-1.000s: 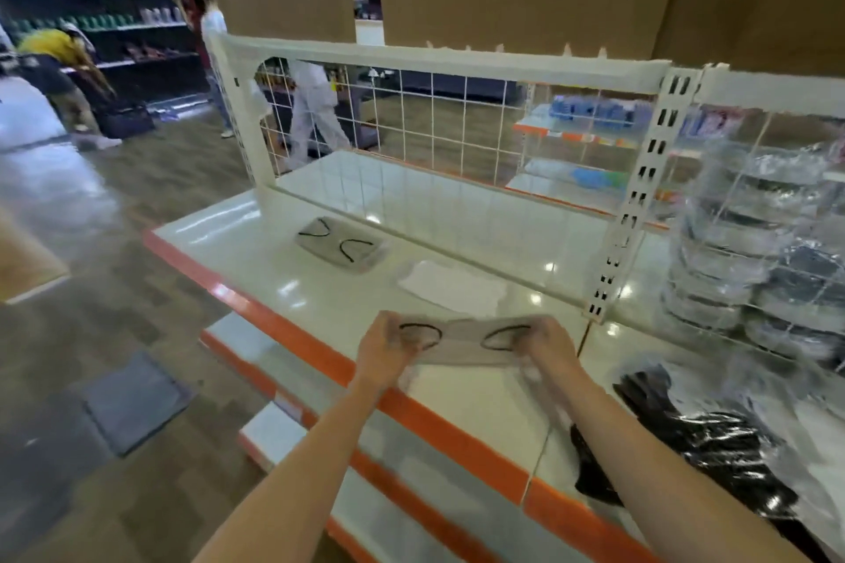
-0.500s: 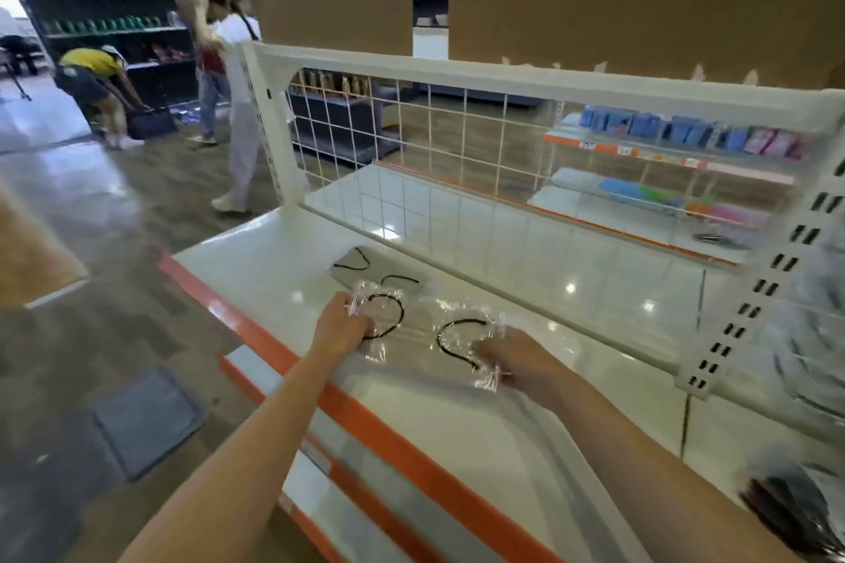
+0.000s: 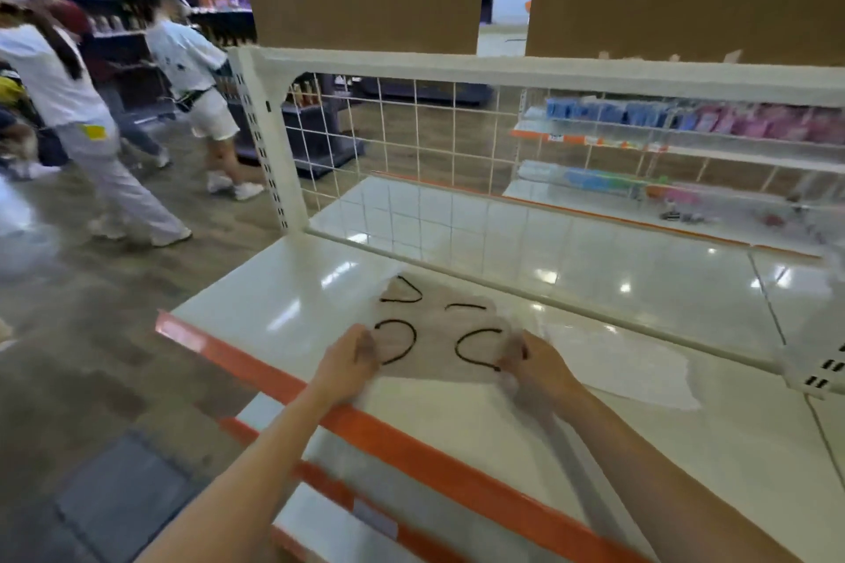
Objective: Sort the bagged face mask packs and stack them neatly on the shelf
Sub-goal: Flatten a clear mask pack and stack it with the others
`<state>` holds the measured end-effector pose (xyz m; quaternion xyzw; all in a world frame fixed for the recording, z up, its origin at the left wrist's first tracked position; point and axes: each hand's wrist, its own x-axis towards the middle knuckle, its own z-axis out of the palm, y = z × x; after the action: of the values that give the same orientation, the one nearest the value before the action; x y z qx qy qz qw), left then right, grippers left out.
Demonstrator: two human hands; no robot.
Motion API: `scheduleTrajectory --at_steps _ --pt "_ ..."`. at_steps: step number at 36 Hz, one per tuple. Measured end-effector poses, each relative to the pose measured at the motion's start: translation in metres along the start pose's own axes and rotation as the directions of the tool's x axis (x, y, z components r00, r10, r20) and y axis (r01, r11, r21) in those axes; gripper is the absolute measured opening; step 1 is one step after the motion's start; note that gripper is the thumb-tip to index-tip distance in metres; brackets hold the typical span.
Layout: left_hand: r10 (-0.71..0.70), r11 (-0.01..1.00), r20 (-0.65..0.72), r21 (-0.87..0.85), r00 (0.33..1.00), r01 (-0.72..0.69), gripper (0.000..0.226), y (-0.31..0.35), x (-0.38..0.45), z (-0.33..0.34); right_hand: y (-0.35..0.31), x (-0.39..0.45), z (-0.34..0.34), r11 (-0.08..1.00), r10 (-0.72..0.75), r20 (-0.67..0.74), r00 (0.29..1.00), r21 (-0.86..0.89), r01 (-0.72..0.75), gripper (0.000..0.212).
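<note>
A beige bagged mask pack (image 3: 434,347) with black ear loops lies low over the white shelf (image 3: 292,302), near its left end. My left hand (image 3: 350,363) pinches its left edge and my right hand (image 3: 532,368) pinches its right edge. It overlaps a second beige mask pack (image 3: 434,297) lying flat just behind it. A white bagged pack (image 3: 622,366) lies on the shelf to the right.
A white wire grid (image 3: 434,142) backs the shelf. An orange strip (image 3: 411,448) runs along the front edge, with lower shelves below. People walk in the aisle at left (image 3: 82,114). Stocked shelves (image 3: 686,128) stand beyond the grid.
Both hands carried the beige pack leftward along the shelf, from near the right upright to the left end, and lowered it onto the pack lying there.
</note>
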<state>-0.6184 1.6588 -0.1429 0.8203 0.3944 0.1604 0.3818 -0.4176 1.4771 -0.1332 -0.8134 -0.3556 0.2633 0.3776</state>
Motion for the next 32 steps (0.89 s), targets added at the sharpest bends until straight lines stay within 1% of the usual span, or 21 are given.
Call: scheduleTrajectory --at_steps 2,4,5,6,7,9,10,11,12,15,18,20,23,26,29,32 --pt "0.040 0.999 -0.029 -0.033 0.999 -0.041 0.032 0.002 0.008 -0.007 -0.008 0.004 0.000 1.000 0.019 -0.010 1.000 -0.006 -0.019 0.014" --pt "0.046 0.995 -0.058 -0.081 0.997 -0.051 0.030 0.009 0.017 -0.018 -0.020 0.010 0.001 0.998 0.054 -0.017 0.998 0.039 -0.054 0.016" --pt "0.045 0.995 -0.070 -0.090 0.997 -0.051 0.025 0.012 0.023 -0.024 -0.026 0.013 0.002 0.994 0.069 -0.009 0.998 0.091 -0.068 0.016" --pt "0.041 0.996 -0.090 -0.072 0.995 -0.047 0.020 0.014 0.028 -0.029 -0.032 0.016 0.003 0.985 0.092 0.005 0.996 0.144 -0.091 0.015" --pt "0.044 0.998 -0.125 -0.033 0.991 -0.049 0.023 0.016 0.032 -0.033 -0.036 0.020 0.005 0.974 0.111 0.009 0.994 0.196 -0.111 0.014" --pt "0.096 0.994 -0.206 0.075 0.974 -0.082 0.037 0.018 0.038 -0.041 -0.042 0.028 0.010 0.957 0.169 -0.014 0.986 0.240 -0.160 0.013" --pt "0.126 0.987 -0.212 0.127 0.969 -0.100 0.040 0.020 0.040 -0.043 -0.043 0.032 0.013 0.954 0.198 -0.031 0.980 0.238 -0.185 0.014" --pt "0.151 0.975 -0.180 0.187 0.972 -0.117 0.039 0.022 0.040 -0.044 -0.044 0.036 0.016 0.951 0.219 -0.038 0.975 0.230 -0.205 0.016" --pt "0.175 0.954 -0.107 0.265 0.979 -0.141 0.035 0.024 0.039 -0.045 -0.045 0.038 0.019 0.947 0.247 -0.030 0.969 0.218 -0.235 0.017" --pt "0.178 0.842 0.175 0.481 0.968 -0.242 0.022 0.030 0.032 -0.041 -0.045 0.041 0.025 0.925 0.321 -0.004 0.947 0.214 -0.313 0.020" --pt "0.113 0.678 0.376 0.648 0.920 -0.348 0.023 0.039 0.022 -0.032 -0.043 0.041 0.025 0.913 0.363 -0.015 0.932 0.204 -0.352 0.011" --pt "0.078 0.563 0.464 0.710 0.883 -0.423 0.024 0.049 0.019 -0.024 -0.037 0.040 0.021 0.917 0.377 -0.049 0.925 0.157 -0.366 0.014" --pt "0.059 0.439 0.553 0.733 0.831 -0.519 0.024 0.072 0.016 -0.009 -0.037 0.026 0.003 0.942 0.330 -0.108 0.938 -0.025 -0.334 0.022" --pt "0.060 0.365 0.622 0.714 0.780 -0.597 0.023 0.105 0.010 0.013 -0.036 0.001 -0.022 0.929 0.259 -0.149 0.954 -0.232 -0.289 0.027" --pt "0.114 0.334 0.661 0.678 0.742 -0.655 0.024 0.134 0.002 0.037 -0.022 -0.025 -0.044 0.887 0.197 -0.141 0.970 -0.396 -0.238 0.034" --pt "0.209 0.320 0.682 0.630 0.701 -0.708 0.027 0.158 -0.007 0.065 -0.001 -0.057 -0.063 0.862 0.158 -0.105 0.982 -0.471 -0.189 0.038"
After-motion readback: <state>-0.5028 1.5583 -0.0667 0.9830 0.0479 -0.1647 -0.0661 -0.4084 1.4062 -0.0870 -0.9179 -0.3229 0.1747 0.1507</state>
